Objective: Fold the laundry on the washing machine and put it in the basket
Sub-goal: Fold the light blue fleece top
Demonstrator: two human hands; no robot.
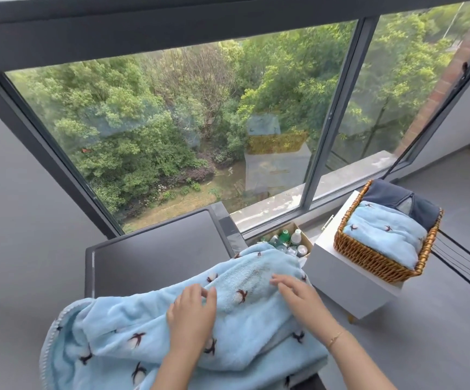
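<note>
Looking down, I see both hands, left hand (190, 311) and right hand (298, 295), flat and released on the blue blanket (149, 330); the basket (374, 258) lies right (nearer that hand).

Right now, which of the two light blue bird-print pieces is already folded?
The light blue piece in the wicker basket is folded, beside a navy item. The other lies rumpled on the washing machine under both hands.

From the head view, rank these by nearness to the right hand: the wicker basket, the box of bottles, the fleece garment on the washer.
From the right hand:
1. Fleece garment: directly under it, touching.
2. Box of bottles: just beyond, beside the washer.
3. Wicker basket: farther right, on the white cabinet.
</note>
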